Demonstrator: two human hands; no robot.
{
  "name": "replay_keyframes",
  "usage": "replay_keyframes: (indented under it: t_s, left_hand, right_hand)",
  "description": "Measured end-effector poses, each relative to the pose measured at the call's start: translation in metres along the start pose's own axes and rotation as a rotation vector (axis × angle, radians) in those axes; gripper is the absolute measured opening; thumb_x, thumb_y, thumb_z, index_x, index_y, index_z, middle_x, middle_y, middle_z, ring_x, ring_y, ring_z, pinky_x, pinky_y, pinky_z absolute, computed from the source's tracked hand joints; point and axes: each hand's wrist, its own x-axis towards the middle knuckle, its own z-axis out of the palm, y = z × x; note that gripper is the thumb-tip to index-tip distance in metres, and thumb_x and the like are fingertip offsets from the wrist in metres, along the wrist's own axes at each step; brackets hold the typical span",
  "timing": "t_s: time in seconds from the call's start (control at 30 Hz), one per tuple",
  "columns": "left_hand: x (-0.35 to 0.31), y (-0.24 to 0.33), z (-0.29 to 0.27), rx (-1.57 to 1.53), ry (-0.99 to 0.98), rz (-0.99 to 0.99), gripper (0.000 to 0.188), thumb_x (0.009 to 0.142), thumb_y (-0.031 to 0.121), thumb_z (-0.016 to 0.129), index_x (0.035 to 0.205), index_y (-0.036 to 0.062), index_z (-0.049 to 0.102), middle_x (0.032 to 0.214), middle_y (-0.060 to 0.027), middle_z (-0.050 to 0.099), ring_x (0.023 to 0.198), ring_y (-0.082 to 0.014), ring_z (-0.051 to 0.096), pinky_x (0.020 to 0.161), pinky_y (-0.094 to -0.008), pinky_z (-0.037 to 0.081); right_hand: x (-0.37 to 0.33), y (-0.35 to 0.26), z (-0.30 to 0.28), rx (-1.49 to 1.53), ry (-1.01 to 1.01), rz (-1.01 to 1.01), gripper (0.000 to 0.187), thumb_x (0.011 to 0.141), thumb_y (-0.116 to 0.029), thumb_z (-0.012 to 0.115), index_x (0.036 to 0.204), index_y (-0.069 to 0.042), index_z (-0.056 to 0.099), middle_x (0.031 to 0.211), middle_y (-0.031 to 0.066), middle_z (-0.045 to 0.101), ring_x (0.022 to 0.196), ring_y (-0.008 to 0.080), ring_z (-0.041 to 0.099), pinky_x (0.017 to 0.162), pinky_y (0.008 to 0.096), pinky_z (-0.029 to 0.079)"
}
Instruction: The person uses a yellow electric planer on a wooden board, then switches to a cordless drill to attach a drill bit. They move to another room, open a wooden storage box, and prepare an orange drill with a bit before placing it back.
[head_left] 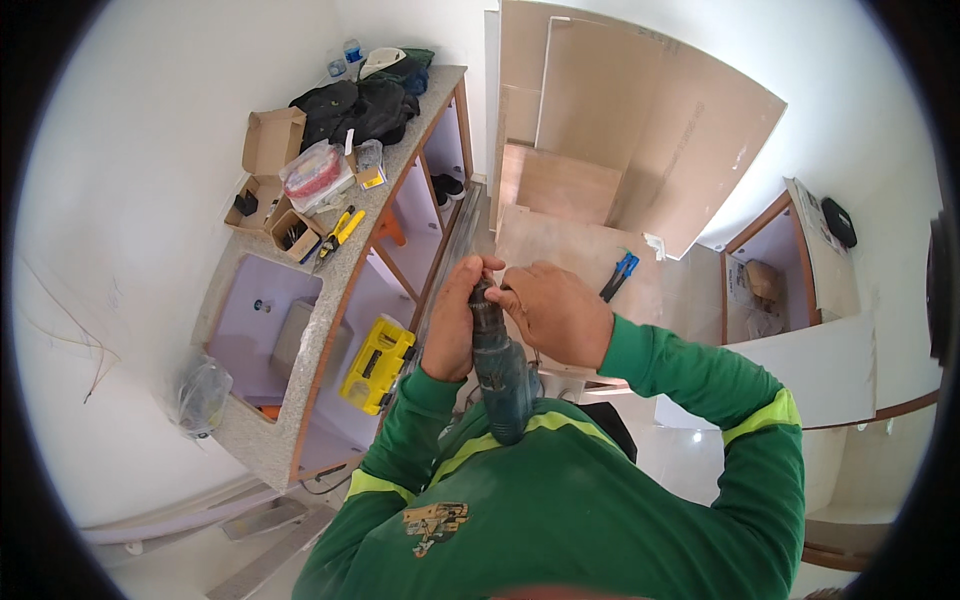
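Observation:
A dark teal power drill (pixel 505 385) leans upright against my chest, its chuck pointing away from me. My left hand (pixel 450 325) wraps the chuck from the left. From the right, my right hand (pixel 558 310) closes on the chuck end with bent fingers and thumb. Whether a bit sits in the chuck is hidden by the fingers. Beyond my right hand, a blue-and-black hand tool like pliers (pixel 620 275) lies on a pale wooden board (pixel 540 232).
A granite counter (pixel 395 185) on the left carries an open cardboard box (pixel 270 140), black clothing (pixel 360 112) and yellow-handled cutters (pixel 343 232). Below it lies a yellow tool case (pixel 378 365). Large brown panels (pixel 650 110) lean against the far wall. An open cabinet (pixel 770 265) stands right.

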Motion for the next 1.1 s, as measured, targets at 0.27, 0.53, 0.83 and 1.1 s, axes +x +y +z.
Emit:
replay_keyframes:
  t_s: [0.27,0.53,0.83,1.1]
  left_hand:
    - [-0.005,0.002,-0.014,-0.101,0.005,-0.012,0.041,0.117,0.038,0.044,0.119,0.0031,0.065,0.104,-0.0021,0.064,0.096,-0.01,0.06,0.089,-0.027,0.051]
    - [-0.01,0.007,-0.022,-0.108,0.109,0.026,0.042,0.118,0.039,0.042,0.116,0.0037,0.064,0.103,-0.0034,0.064,0.095,-0.0116,0.061,0.091,-0.0286,0.052]
    - [-0.024,0.015,-0.018,0.091,0.192,0.125,0.042,0.117,0.042,0.046,0.117,0.0046,0.064,0.099,-0.0013,0.059,0.089,-0.0085,0.059,0.082,-0.0256,0.051]
    - [-0.02,0.014,-0.017,0.107,0.176,0.108,0.04,0.116,0.043,0.047,0.113,0.0076,0.064,0.097,-0.0003,0.057,0.08,-0.0078,0.057,0.075,-0.0242,0.049]
  right_hand:
    - [0.013,-0.001,0.035,0.19,0.177,-0.071,0.039,0.111,-0.03,0.054,0.14,-0.003,0.053,0.104,0.0213,0.072,0.1,0.0426,0.069,0.089,0.0515,0.052]
    - [0.025,-0.011,0.054,0.471,0.047,0.152,0.032,0.113,-0.028,0.052,0.128,0.0,0.048,0.099,0.0328,0.07,0.097,0.0512,0.068,0.078,0.0588,0.051]
    - [0.022,-0.04,0.057,1.158,0.151,0.498,0.029,0.115,-0.026,0.052,0.121,0.002,0.049,0.082,0.0193,0.064,0.073,0.031,0.067,0.066,0.0438,0.051]
    - [0.006,-0.022,0.018,0.573,0.108,0.169,0.033,0.115,-0.028,0.052,0.111,0.004,0.057,0.067,0.0096,0.055,0.055,0.02,0.054,0.055,0.0394,0.046]
